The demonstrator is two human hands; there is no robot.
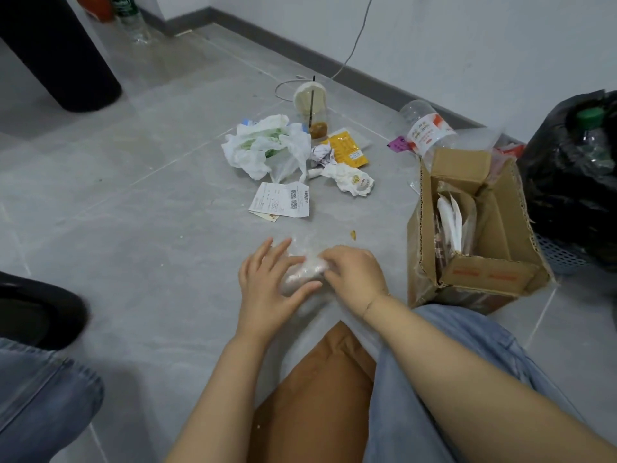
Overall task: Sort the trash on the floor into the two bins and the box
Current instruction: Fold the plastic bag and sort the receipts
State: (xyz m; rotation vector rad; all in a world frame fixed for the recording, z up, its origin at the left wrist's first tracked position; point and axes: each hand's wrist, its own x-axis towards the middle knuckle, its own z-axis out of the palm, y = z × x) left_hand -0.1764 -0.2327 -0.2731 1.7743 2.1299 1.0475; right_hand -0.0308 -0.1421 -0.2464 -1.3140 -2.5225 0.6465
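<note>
A clear plastic bag with something pale inside lies on the floor between my hands. My left hand rests on its left side with fingers spread and nearly straight. My right hand pinches the bag's right end with curled fingers. Beyond them lies a trash pile: a white plastic bag, receipts, crumpled paper, a yellow sachet and a drink cup with a straw. The cardboard box stands open at the right, holding wrappers. A clear bottle lies behind it.
A bin lined with a black bag holding plastic bottles stands at the far right. A black bin stands at the back left, with a bottle behind it. A cable runs down the wall. My knees fill the foreground.
</note>
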